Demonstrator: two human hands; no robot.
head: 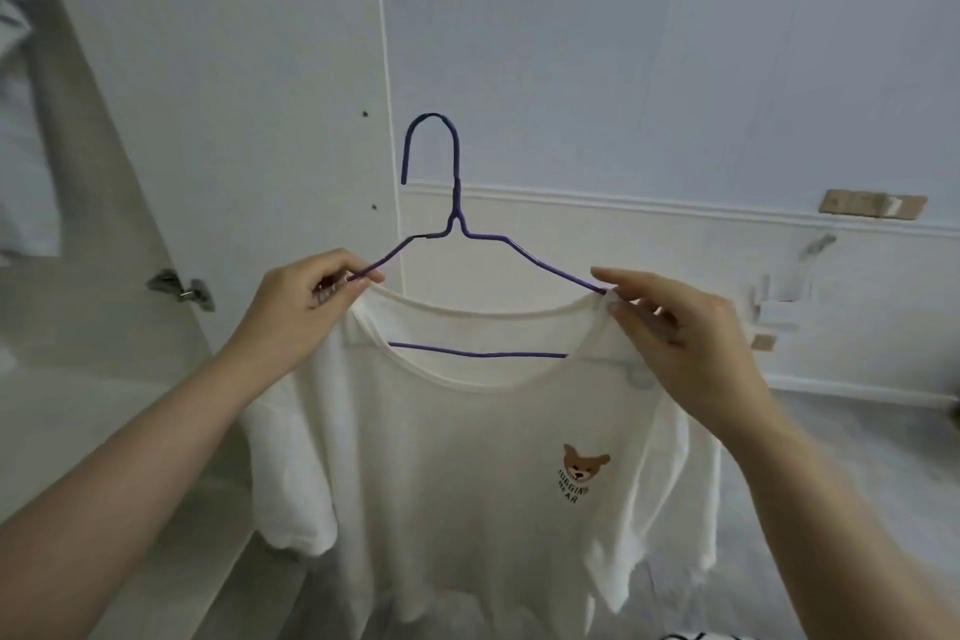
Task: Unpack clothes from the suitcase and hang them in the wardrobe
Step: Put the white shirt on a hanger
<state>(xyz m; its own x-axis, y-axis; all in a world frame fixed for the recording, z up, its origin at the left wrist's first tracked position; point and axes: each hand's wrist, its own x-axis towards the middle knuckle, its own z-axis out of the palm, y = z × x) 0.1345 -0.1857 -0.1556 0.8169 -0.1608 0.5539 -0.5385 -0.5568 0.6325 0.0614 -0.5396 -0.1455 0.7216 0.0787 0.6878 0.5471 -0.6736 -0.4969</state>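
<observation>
both hands pinching a white t-shirt onto a purple wire hanger

head view: the left hand has a closed grip, thumb and curled fingers pinching the left shoulder of the white t-shirt together with the left arm of the purple wire hanger where the wire enters the collar. the right hand grips the other side: thumb above and fingers below, only partly curled, pinching the collar edge and shoulder fabric against the right arm of the hanger. the hanger sits inside the neck opening, its bottom bar showing across the collar gap, its hook upright and free in the air, touching nothing. the shirt hangs loose below both hands, front facing the camera, with a small bear print on the chest at the right; its sleeves droop at each side.

edges and room: a white wardrobe door stands just left of the hanger, its vertical edge close beside the hook, with a metal hinge lower left. behind the hanger is a pale wall with a moulding line running across; open space lies above and right of the hook. a small wooden block is fixed to the wall at the far right, well apart from the hands.
</observation>
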